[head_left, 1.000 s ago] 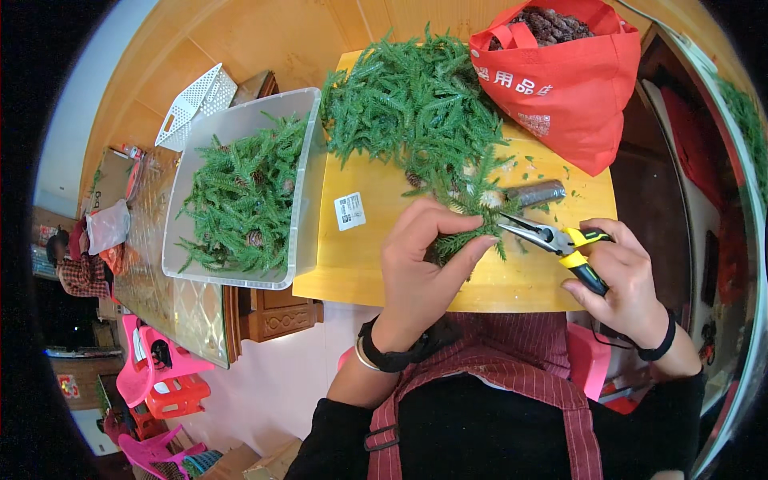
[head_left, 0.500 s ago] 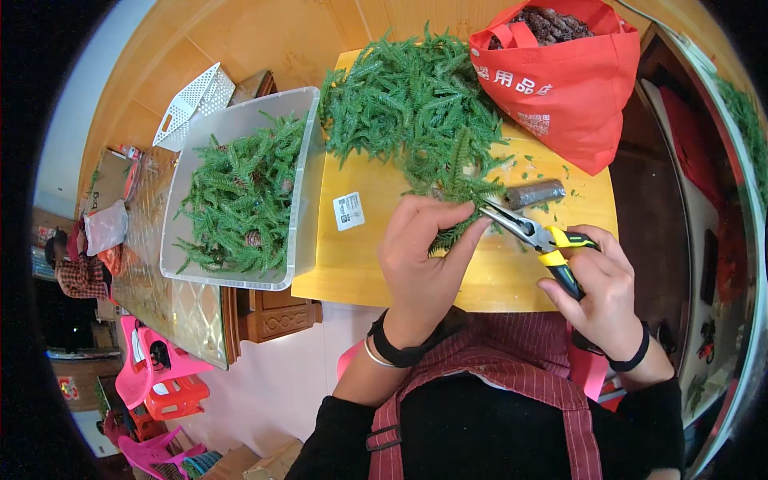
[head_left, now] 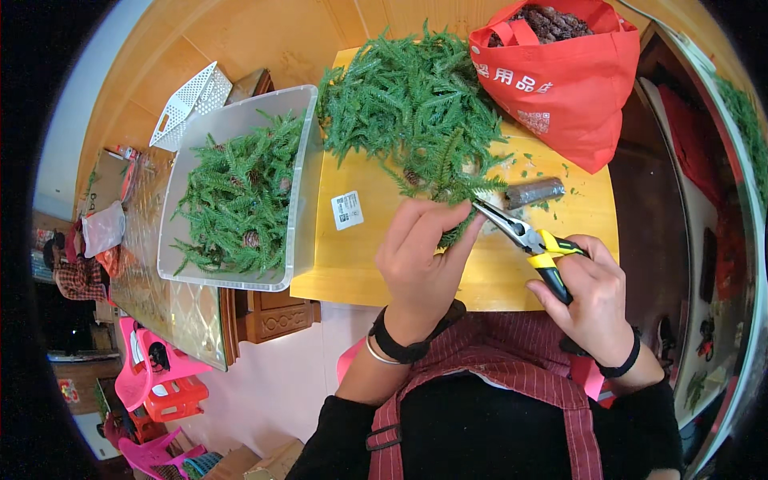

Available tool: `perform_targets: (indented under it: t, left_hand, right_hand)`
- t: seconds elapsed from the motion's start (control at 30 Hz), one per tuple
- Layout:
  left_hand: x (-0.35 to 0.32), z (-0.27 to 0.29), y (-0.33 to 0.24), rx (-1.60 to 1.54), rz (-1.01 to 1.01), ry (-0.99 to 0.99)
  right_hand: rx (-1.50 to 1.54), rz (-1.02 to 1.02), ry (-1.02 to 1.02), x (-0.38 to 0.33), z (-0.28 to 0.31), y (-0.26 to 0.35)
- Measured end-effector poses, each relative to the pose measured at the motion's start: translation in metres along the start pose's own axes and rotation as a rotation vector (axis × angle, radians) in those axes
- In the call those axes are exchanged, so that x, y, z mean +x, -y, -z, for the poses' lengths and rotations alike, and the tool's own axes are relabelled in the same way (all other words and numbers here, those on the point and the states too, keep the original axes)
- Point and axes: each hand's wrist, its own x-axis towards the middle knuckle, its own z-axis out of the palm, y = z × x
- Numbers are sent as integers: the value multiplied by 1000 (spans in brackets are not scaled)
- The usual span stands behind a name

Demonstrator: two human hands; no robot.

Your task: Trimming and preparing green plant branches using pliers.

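At the left, a translucent rectangular plastic bin (head_left: 306, 184) holds a heap of bushy green needle sprigs (head_left: 240, 196) with brown pine cones (head_left: 251, 239) among them; these look like the finished share. Right of it, on the yellow wooden counter (head_left: 352, 268), a larger pile of loose green needle branches (head_left: 408, 96) seems to be waiting, so much appears left. In front of that pile, the left hand (head_left: 420, 256) pinches a green needle sprig (head_left: 450, 170) between thumb and fingers. The right hand (head_left: 592, 288) grips the yellow-and-black-handled metal pliers (head_left: 524, 234), their tips at the left fingertips; whether they bite on anything is hidden. This piece looks unfinished.

Around the work, a white perforated plastic basket (head_left: 192, 100) stands behind the bin, and a white printed label (head_left: 347, 210) lies between bin and hands. A dark, shiny wrapped cylinder (head_left: 534, 193) lies just beyond the pliers, near green scraps, and could crowd them. At the far right, a red fabric bag (head_left: 560, 104) of brown cones (head_left: 552, 24) bounds the space.
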Motion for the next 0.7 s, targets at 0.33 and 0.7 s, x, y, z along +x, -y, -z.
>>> perform_targets:
  t: [0.33, 0.7]
  left_hand:
    - [0, 1, 0, -86, 70, 42]
    - [2, 10, 7, -694, 543, 267]
  right_hand:
    - [80, 2, 45, 0, 1, -9]
    - [374, -38, 184, 6, 27, -23]
